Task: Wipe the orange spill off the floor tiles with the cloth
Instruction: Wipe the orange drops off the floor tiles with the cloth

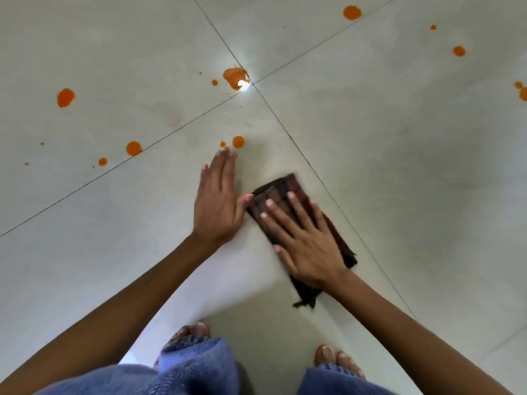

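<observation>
Orange spill (233,76): round drops and blots scattered over the pale grey floor tiles (399,143). The largest blot lies where the grout lines (273,109) cross, next to a bright glare. Smaller drops lie to the left, at the upper right and at the far right edge.
Nearest drops (238,141): a larger one and a tiny one side by side, just beyond the left fingertips and apart from the cloth.
Cloth (281,186): dark brown check, folded into a long strip with a frayed near end. It lies flat on the tile close to the person, well apart from the largest blot.
Right hand (306,246): palm down on the cloth, fingers straight and spread. The grip is wide and flat, pressing the cloth to the floor rather than curling round it.
Left hand (218,201): flat on bare tile just beside the cloth, fingers straight and together. The thumb tip touches the cloth's left edge. The grip is wide and holds nothing.
Toes (339,360): seen at the bottom, on the tile.
Jeans (194,366): blue denim along the lower edge.
</observation>
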